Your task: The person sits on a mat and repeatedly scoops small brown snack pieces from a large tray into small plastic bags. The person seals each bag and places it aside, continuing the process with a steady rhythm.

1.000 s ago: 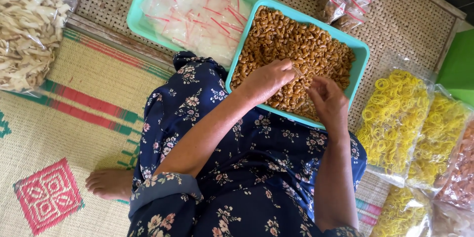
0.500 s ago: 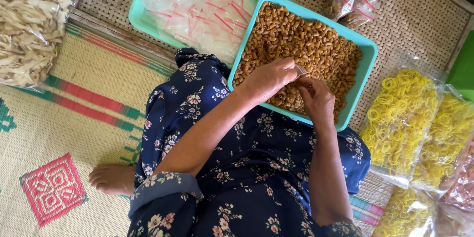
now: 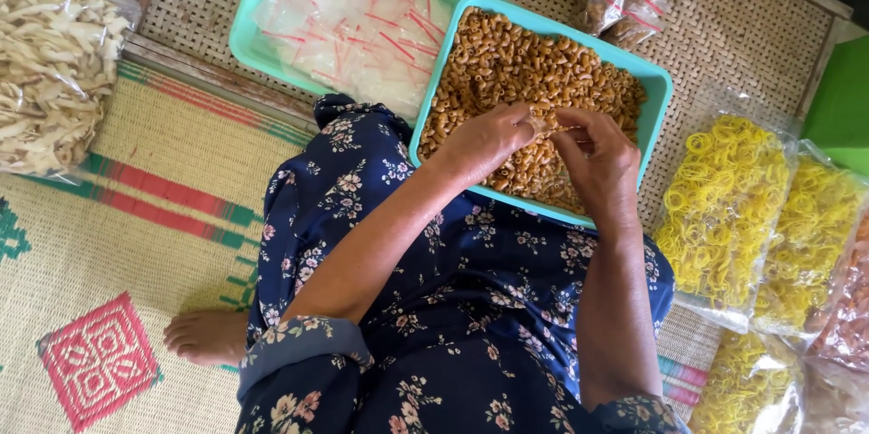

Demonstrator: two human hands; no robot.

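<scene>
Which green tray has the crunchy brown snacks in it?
The tray resting on the person's lap, under both hands, is full of brown curly snacks. The other tray, farther away on the mat, holds only clear little bags with red strips.

I count two teal trays (image 3: 656, 90), one (image 3: 249, 36) stacked with small clear bags, three bags of yellow ring crackers (image 3: 720, 208), two hands (image 3: 484, 140) and one bare foot (image 3: 208, 336).

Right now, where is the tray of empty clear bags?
In the head view, the teal tray of small clear bags sits top centre on the woven mat, touching the left side of the teal tray of brown curled snacks.
</scene>
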